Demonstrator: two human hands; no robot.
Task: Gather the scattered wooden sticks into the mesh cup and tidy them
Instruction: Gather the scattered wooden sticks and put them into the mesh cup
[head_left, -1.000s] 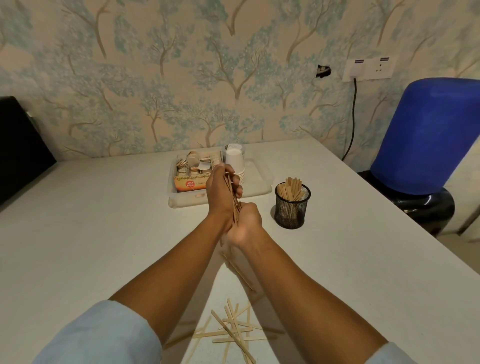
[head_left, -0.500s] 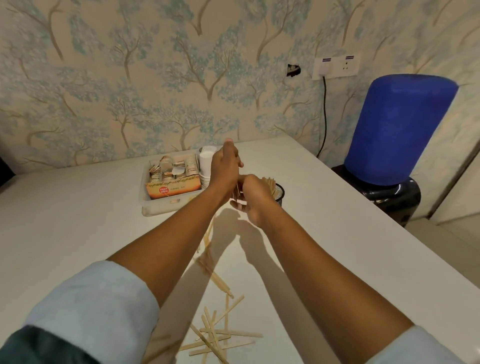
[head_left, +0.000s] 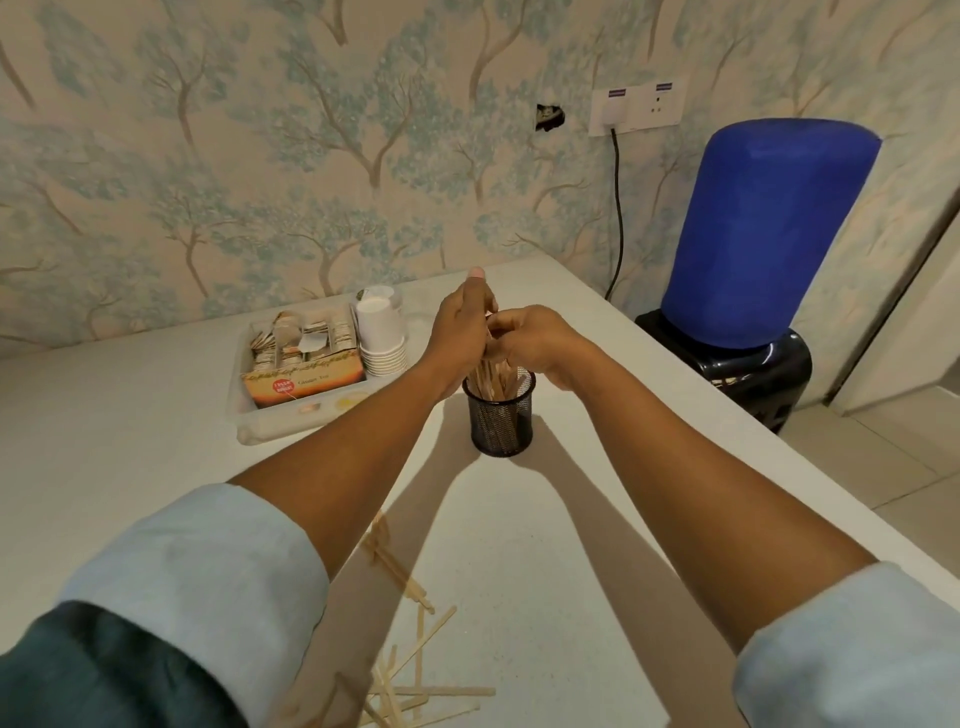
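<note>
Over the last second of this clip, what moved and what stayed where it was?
Both hands carried their bundle of sticks from over the bare table across to the mesh cup; the left hand and right hand now hold the sticks in the cup, lower ends inside it. The cup, the tray of packets and paper cups, and the loose sticks near the person kept their places.

Tray (head_left: 270, 428), paper cups (head_left: 382, 332), blue bottle (head_left: 769, 234)
</note>
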